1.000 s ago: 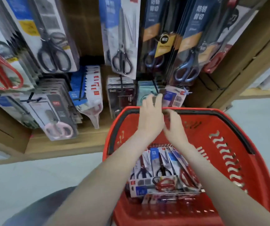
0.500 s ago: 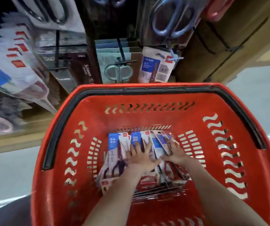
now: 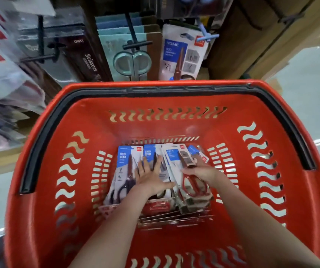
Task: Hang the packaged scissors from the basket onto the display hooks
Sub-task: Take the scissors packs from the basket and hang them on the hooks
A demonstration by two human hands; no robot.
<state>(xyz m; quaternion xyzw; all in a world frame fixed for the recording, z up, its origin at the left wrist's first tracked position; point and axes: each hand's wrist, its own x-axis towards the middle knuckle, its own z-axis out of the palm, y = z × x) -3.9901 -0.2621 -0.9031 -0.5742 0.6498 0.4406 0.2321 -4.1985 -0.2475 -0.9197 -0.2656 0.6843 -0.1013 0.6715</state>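
right hand (image 3: pixel 203 174) gripping scissors pack (image 3: pixel 175 161), left hand (image 3: pixel 151 176) flat on packs (image 3: pixel 124 167)

Basket (image 3: pixel 43 225) cropped below (near rim unseen).

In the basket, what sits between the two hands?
Head view: the red-handled scissors pack, gripped by the right hand, fills the gap to the left hand.

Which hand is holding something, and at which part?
The right hand grips the pack of red-handled scissors at its middle, just above the handles. The left hand holds nothing; it rests flat on other packs.
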